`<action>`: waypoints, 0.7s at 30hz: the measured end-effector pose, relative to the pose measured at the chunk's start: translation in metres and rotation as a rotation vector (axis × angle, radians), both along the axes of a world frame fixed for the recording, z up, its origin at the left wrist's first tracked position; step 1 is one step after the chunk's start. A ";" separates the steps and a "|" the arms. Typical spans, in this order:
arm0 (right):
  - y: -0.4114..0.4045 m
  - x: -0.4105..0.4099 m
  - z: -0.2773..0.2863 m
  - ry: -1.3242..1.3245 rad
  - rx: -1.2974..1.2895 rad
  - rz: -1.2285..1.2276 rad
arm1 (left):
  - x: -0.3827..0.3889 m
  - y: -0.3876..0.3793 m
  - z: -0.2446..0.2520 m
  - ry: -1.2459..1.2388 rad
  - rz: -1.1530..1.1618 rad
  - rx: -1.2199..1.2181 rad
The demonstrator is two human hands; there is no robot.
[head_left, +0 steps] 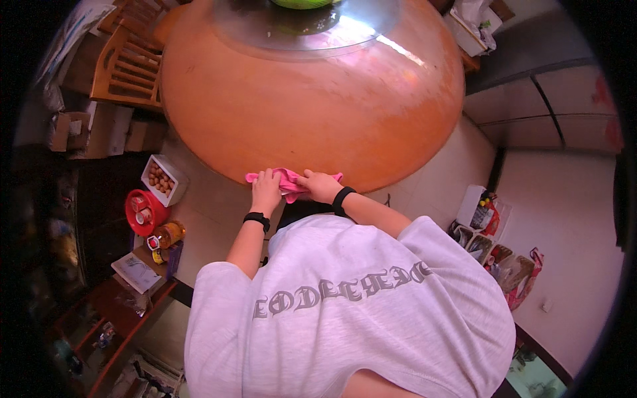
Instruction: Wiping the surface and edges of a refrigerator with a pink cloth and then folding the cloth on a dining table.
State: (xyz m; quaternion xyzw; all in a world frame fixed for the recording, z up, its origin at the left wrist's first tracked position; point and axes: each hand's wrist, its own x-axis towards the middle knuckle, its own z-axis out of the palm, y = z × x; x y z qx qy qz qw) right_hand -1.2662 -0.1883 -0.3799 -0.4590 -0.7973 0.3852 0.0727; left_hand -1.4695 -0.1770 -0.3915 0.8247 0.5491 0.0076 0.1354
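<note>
A crumpled pink cloth (288, 182) lies at the near edge of a round wooden table (308, 114), with part of it over the rim. My left hand (267, 188) grips the cloth's left part, its fingers bent over it. On the right side, my right hand (321, 185) holds the same cloth, thumb and fingers pressed into its folds. Both wrists wear black bands. Some of the cloth is hidden under the fingers. Light streaks and a glossy reflection show on the tabletop.
A glass turntable (308, 42) with a green object (304, 4) sits at the table's far side. At left are a wooden chair (130, 72), a white box of eggs (174, 174), a red basin (154, 219) and an oil bottle (171, 233). Bags and containers (490, 248) stand by the right wall.
</note>
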 end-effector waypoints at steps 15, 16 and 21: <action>-0.093 0.143 0.015 0.017 0.135 -0.519 | 0.141 -0.024 -0.002 -0.175 -0.587 -0.223; -0.094 0.143 0.016 -0.001 0.111 -0.549 | 0.138 -0.022 -0.003 -0.175 -0.637 -0.181; -0.098 0.109 0.013 -0.016 0.081 -0.694 | 0.126 -0.009 0.002 -0.139 -0.779 -0.049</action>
